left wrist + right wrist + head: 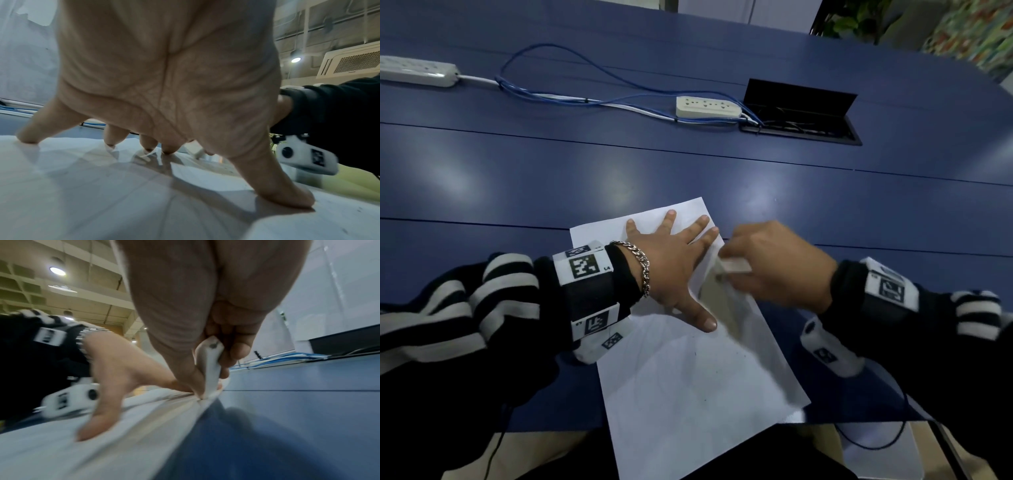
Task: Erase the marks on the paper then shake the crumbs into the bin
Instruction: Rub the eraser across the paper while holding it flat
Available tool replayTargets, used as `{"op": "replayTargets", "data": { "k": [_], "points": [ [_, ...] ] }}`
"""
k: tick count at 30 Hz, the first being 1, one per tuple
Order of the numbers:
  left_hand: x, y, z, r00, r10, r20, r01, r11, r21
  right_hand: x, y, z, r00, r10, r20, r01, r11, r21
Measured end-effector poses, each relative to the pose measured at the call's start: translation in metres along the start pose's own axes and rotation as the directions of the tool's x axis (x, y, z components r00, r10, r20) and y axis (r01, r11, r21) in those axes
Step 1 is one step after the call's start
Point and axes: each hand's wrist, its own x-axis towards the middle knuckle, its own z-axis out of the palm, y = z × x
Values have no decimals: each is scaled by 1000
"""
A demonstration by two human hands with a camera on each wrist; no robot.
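On the blue table (517,178) right in front of me, from the head view, the paper (688,370) is lying flat with its near end hanging over the table edge. My left hand (671,270) is spreading out flat on the far half, fingers straight, pinning it. My right hand (774,267) is gripping the eraser (732,265) and working it along the sheet's right edge, just beside my left fingers. A few dark specks are sitting lower down the sheet. No bin in sight.

From the left wrist, my fingertips (26,138) and thumb are pressing down and the paper (102,194) is rippling a bit between them.

From the right wrist, my fingers are pinching the eraser (211,366) upright, its low end touching the paper (102,443) at the edge.

My guess: the sheet's thin, light and floppy, so it's going to crumple if I rub without holding it down. For the shake I'm thinking both long edges, curled into a trough so the crumbs don't slide off.
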Motion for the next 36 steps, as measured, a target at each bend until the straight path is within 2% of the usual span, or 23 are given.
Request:
{"op": "replayTargets", "data": {
  "k": [3,8,10,12,14,18,20,23,25,28,30,32,34,36],
  "points": [
    [0,1,-1,1000,-12,11,12,1000,19,-12,-15,1,989,-89,122,86,996,25],
    [-2,-1,-2,1000,2,27,-2,1000,-1,11,15,-8,996,88,-19,-88,996,-3],
    [-2,0,-2,1000,0,30,0,1000,3,4,3,-2,1000,30,5,-30,999,-18],
    [-2,1,-2,1000,-7,26,7,1000,13,-8,-12,3,993,-69,94,70,997,-10],
    [-2,1,-2,1000,-10,27,9,1000,18,-6,-9,-1,990,-54,131,57,998,-17],
    [-3,0,-3,999,-3,34,3,1000,6,8,16,-7,996,92,-2,-92,995,-34],
    [-2,0,-3,999,-4,32,4,1000,5,-1,4,-1,1000,25,-11,-25,999,-37],
    [-2,1,-2,1000,-12,24,11,1000,24,-18,-15,5,992,-85,97,87,996,-18],
    [-2,1,-2,999,-9,32,8,1000,18,-9,-2,0,997,-21,74,22,1000,-15],
    [-4,1,-3,999,-15,49,14,1000,20,0,16,-2,996,79,-38,-80,997,-9],
    [-3,1,-4,998,-22,60,20,999,31,-7,7,3,998,40,-52,-41,999,-25],
    [-2,1,-4,998,-20,61,18,999,41,-19,-6,6,999,-33,30,34,999,-39],
    [-1,0,-3,998,-13,62,10,999,47,-26,-6,3,997,-31,74,32,999,-16],
    [0,-3,-1,999,8,52,-11,999,48,-32,3,-4,999,37,-23,-35,997,64]
  ]
}}
